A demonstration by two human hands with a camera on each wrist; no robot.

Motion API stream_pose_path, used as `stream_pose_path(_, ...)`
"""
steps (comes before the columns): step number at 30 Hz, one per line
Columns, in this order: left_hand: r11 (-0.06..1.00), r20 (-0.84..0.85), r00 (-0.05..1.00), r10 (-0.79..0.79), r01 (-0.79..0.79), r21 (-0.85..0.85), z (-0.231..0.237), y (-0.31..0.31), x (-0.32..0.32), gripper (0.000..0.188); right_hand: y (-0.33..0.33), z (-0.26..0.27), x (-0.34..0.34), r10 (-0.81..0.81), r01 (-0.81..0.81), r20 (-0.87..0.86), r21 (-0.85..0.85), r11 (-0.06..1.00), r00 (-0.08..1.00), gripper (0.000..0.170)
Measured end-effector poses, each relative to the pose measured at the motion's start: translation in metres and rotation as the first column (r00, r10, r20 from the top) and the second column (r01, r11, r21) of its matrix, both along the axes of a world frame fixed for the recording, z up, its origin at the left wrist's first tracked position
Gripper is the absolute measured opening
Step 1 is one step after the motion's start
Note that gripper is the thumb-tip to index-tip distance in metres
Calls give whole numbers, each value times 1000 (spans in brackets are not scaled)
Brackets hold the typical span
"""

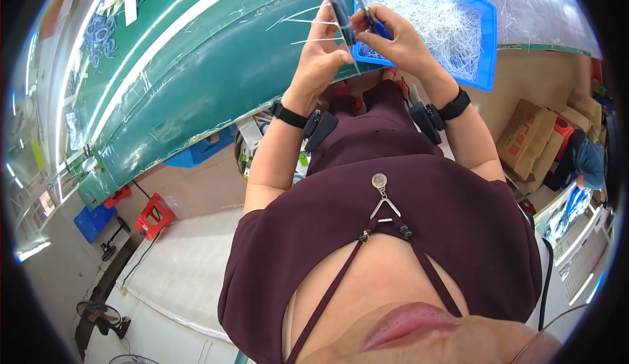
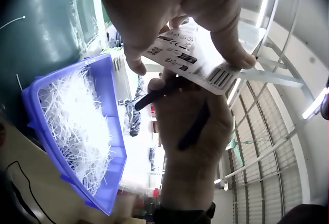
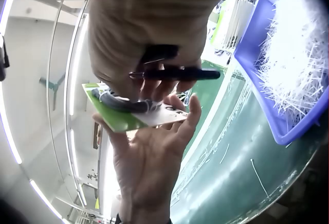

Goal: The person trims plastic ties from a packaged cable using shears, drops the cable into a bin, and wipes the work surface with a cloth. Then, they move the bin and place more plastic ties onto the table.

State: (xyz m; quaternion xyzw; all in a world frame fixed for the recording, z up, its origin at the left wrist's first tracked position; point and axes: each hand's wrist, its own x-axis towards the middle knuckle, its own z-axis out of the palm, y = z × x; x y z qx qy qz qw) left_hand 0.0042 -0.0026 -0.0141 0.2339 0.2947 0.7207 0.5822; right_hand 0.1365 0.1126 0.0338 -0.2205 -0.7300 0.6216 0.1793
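My left hand (image 1: 318, 62) gripped the card (image 3: 123, 120) with its coiled cable (image 3: 115, 101), beside the blue bin (image 1: 486, 46); my right hand (image 1: 401, 39) grasped cutters (image 1: 381, 32). Step, in my judgement: trimming ties; next move called for seating the blades against a protruding tail (image 1: 308, 21)

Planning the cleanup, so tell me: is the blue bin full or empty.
Well filled, not empty: a heap of white clippings spreads across most of the blue bin. How deep it goes, I cannot tell.

The cable card (image 3: 128, 118) was left of the bin (image 1: 488, 43) of cable-tie offcuts (image 1: 429, 26), which jutted past the tabletop's (image 1: 196, 82) near edge; coiled cables (image 1: 99, 40) lay farther left.
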Motion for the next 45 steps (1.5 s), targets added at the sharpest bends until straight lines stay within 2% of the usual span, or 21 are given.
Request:
stream_pose_path(2, 999, -13, 1000, 18, -19, -41, 1, 3, 5, 98, 1, -2, 0, 35, -35, 4, 74, 997, 999, 22)
stream_pose_path(5, 991, 82, 988, 131, -129, -27, -1, 4, 17, 92, -4, -14, -7, -83, 125, -113, 444, 887, 990, 23)
stream_pose_path(6, 991, 82, 988, 134, -132, -26, -1, 5, 18, 92, -4, -14, -6, -80, 123, -114, 445, 887, 990, 23)
stream_pose_path(9, 991, 60, 990, 128, -127, -29, -1, 8, 19, 92, -4, -7, 1, -136, 117, 65, 245, 963, 989, 25)
stream_pose_path(14, 998, 81, 996, 43, -39, -50, 8, -3, 0, 80, 8, -15, 7, -49, 49, -2, 78, 996, 999, 31)
stream_pose_path(15, 998, 78, 997, 6, -2, -57, 4, -6, -9, 76, 10, -18, 10, -42, 40, -32, -59, 997, 999, 33)
stream_pose_path(17, 995, 75, 995, -68, 73, -73, -2, -8, -22, 67, 13, -24, 16, -43, 10, -92, -329, 944, 995, 37)
stream_pose_path(18, 995, 75, 995, -69, 74, -74, -6, -6, -23, 67, 16, -24, 18, -43, 11, -91, -330, 944, 995, 37)
stream_pose_path(21, 991, 210, 971, -116, 129, -46, -8, 0, -24, 55, 25, -21, 24, 34, 49, 125, -610, 791, 992, 46)
stream_pose_path(25, 965, 236, 969, -74, 130, -230, -10, 9, 0, 44, 8, -38, 12, -88, 101, 49, -512, 853, 995, 51)
stream_pose_path(26, 964, 237, 968, -81, 136, -228, -9, 11, 3, 44, 10, -39, 14, -95, 107, 50, -511, 853, 994, 51)
stream_pose_path(29, 961, -23, 1000, 4, -11, -276, -8, 15, 12, 36, 17, -45, 19, -57, 34, -25, -549, 835, 998, 50)
stream_pose_path(30, 960, -17, 1000, -2, -3, -280, -9, 15, 12, 36, 18, -46, 22, -63, 42, -19, -553, 832, 998, 50)
stream_pose_path(33, 969, 263, 956, -131, 180, -169, -12, 20, 9, 35, 27, -45, 29, -68, 69, 18, -406, 911, 998, 50)
stream_pose_path(34, 968, 268, 953, -138, 188, -169, -14, 22, 13, 35, 31, -50, 34, -75, 78, 23, -407, 910, 997, 50)
stream_pose_path(37, 963, 201, 976, -84, 131, -234, -23, 30, 26, 35, 50, -79, 54, -187, 230, 238, -169, 958, 953, 45)
stream_pose_path(38, 963, 206, 975, -88, 137, -233, -27, 31, 28, 35, 56, -87, 64, -191, 235, 242, -168, 957, 951, 45)
stream_pose_path(41, 968, 176, 983, -51, 92, -235, -43, 34, 28, 37, 69, -105, 94, -365, 500, 421, -273, 822, 831, 41)
stream_pose_path(42, 966, 180, 982, -55, 98, -239, -48, 35, 27, 37, 68, -104, 99, -367, 505, 426, -275, 818, 827, 41)
stream_pose_path(44, 953, 360, 933, -18, 125, -276, -57, 37, 23, 38, 63, -94, 109, -478, 531, 295, -689, 494, 828, 39)
stream_pose_path(45, 945, 442, 897, 4, 142, -296, -61, 37, 20, 39, 55, -88, 113, -548, 456, 246, -842, 287, 799, 39)
